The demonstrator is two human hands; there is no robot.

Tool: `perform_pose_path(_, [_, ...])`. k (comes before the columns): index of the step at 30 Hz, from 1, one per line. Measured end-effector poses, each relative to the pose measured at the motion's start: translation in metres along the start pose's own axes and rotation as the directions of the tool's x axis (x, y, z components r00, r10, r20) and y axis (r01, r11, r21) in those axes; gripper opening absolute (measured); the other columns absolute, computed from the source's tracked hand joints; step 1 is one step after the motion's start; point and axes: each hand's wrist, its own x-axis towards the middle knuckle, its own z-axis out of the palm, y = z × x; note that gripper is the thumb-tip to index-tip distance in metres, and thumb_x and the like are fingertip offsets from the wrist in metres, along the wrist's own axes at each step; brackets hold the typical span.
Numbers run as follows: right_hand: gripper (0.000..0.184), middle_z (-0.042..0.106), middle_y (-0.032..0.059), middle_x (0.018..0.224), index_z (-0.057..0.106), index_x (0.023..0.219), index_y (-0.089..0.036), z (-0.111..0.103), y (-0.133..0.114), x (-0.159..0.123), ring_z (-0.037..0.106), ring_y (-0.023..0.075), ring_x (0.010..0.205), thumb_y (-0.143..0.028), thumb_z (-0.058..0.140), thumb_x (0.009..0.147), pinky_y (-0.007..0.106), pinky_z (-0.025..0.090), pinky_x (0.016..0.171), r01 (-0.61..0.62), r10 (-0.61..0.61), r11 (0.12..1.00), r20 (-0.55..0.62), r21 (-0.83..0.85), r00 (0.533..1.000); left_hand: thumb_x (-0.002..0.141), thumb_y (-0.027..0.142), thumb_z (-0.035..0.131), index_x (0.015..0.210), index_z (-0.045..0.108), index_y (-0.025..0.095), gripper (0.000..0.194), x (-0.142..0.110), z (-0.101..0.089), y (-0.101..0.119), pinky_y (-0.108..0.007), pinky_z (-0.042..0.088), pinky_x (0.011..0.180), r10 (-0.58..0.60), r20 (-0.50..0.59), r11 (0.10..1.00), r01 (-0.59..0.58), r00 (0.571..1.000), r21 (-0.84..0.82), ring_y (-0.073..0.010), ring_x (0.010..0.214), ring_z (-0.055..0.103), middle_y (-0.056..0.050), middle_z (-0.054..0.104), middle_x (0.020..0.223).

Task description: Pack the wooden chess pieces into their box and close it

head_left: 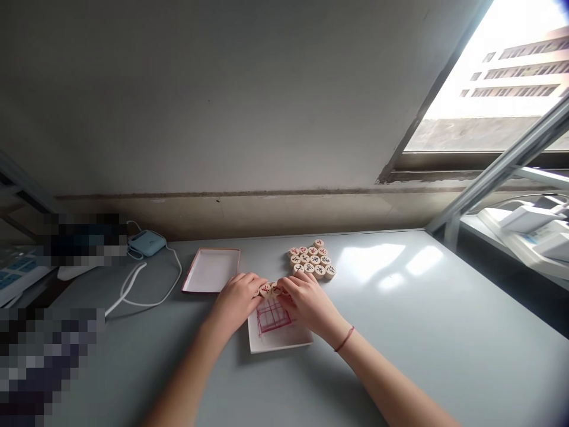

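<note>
A short row of round wooden Chinese chess pieces [265,290] is at the far end of a shallow white box tray [280,343], whose floor bears red grid lines. My left hand [240,298] is closed at the left end of this row, thumb and fingers against it. At the right end my right hand [307,301], with a red cord at the wrist, pinches the row with bent fingers. Both hands partly cover the pieces and the tray's far rim. Just beyond my right hand, more Chinese chess pieces [315,260] stand grouped on the table, marked in red and black.
An open white box lid [212,270] with a reddish edge lies left of the tray. A light blue device [147,243] and a white cable [165,301] are farther left on the grey table [400,344]. A wall borders the back; metal frame bars [498,163] rise at right.
</note>
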Motion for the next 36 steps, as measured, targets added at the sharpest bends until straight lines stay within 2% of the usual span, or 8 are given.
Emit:
perform_pose_path(11, [0.004,0.064,0.0029,0.074,0.058,0.089,-0.022,-0.004,-0.002,0.0,0.052,0.0197,0.075,-0.022,0.059,0.084,0.03,0.039,0.071,-0.009,0.01,1.0,-0.033,0.026,0.999,0.085,0.019,0.057,0.103,0.063,0.027,0.021,0.001,0.005,0.006,-0.03,0.048,0.079,-0.016,-0.059,1.0,0.016,0.998,0.007,-0.0197,0.088,0.059,-0.002,0.065,0.094])
perform_pose_path(15, [0.013,0.066,0.006,0.086,0.058,0.092,-0.02,-0.02,0.022,0.013,0.057,0.0192,0.079,-0.032,0.055,0.087,0.028,0.042,0.07,-0.139,0.156,0.979,-0.105,0.151,0.982,0.082,0.018,0.059,0.104,0.064,0.026,0.023,0.001,0.004,0.007,-0.031,0.048,0.078,-0.037,-0.042,0.999,0.037,0.998,-0.007,-0.0205,0.09,0.059,-0.002,0.066,0.094])
perform_pose_path(16, [0.015,0.066,0.0069,0.088,0.058,0.092,-0.019,-0.025,0.033,0.019,0.058,0.0191,0.079,-0.032,0.051,0.088,0.028,0.043,0.069,-0.217,0.236,0.965,-0.132,0.144,0.963,0.081,0.018,0.061,0.104,0.064,0.025,0.024,0.001,0.003,0.007,-0.031,0.048,0.079,-0.049,-0.03,0.999,0.048,0.998,-0.012,-0.0211,0.091,0.059,-0.002,0.066,0.096])
perform_pose_path(19, [0.023,0.065,0.0119,0.1,0.059,0.101,-0.016,-0.037,0.071,0.045,0.06,0.0222,0.088,-0.031,0.045,0.089,0.029,0.043,0.072,-0.529,0.515,0.848,-0.182,-0.037,0.837,0.079,0.021,0.064,0.106,0.064,0.024,0.027,0.001,-0.001,0.01,-0.034,0.048,0.082,-0.069,-0.009,0.997,0.068,0.998,-0.034,-0.0224,0.094,0.058,-0.003,0.066,0.1])
perform_pose_path(21, [0.027,0.065,0.0146,0.101,0.06,0.104,-0.015,-0.042,0.093,0.062,0.061,0.0251,0.094,-0.03,0.044,0.088,0.031,0.044,0.073,-0.655,0.661,0.734,-0.032,-0.18,0.749,0.078,0.026,0.065,0.104,0.065,0.024,0.026,0.0,-0.003,0.012,-0.035,0.048,0.084,-0.064,-0.024,0.997,0.063,0.998,-0.05,-0.0231,0.097,0.057,-0.003,0.066,0.102])
perform_pose_path(24, [0.022,0.067,0.0155,0.085,0.066,0.091,-0.014,-0.042,0.113,0.082,0.065,0.027,0.082,-0.029,0.055,0.079,0.031,0.045,0.063,-0.683,0.718,0.692,0.122,-0.235,0.685,0.08,0.034,0.064,0.102,0.066,0.023,0.024,0.0,-0.005,0.012,-0.037,0.047,0.085,-0.052,-0.072,0.998,0.049,0.996,-0.047,-0.0244,0.1,0.054,-0.004,0.065,0.105])
perform_pose_path(32, [0.023,0.068,0.0179,0.088,0.069,0.09,-0.011,-0.04,0.113,0.097,0.066,0.0286,0.083,-0.015,0.065,0.067,0.031,0.047,0.062,-0.687,0.722,0.69,0.15,-0.227,0.675,0.084,0.037,0.061,0.101,0.067,0.023,0.023,-0.001,-0.001,0.01,-0.042,0.043,0.083,-0.075,-0.148,0.996,0.082,0.986,0.042,-0.026,0.103,0.052,-0.005,0.066,0.107])
perform_pose_path(36, [0.025,0.069,0.0147,0.095,0.068,0.099,-0.014,-0.059,0.093,0.092,0.065,0.0262,0.092,-0.021,0.059,0.077,0.031,0.049,0.071,-0.667,0.678,0.732,0.054,-0.139,0.733,0.087,0.032,0.057,0.11,0.064,0.022,0.026,0.0,0.002,0.009,-0.042,0.041,0.083,-0.065,-0.248,0.992,0.089,0.967,0.085,-0.0259,0.104,0.053,-0.006,0.067,0.107])
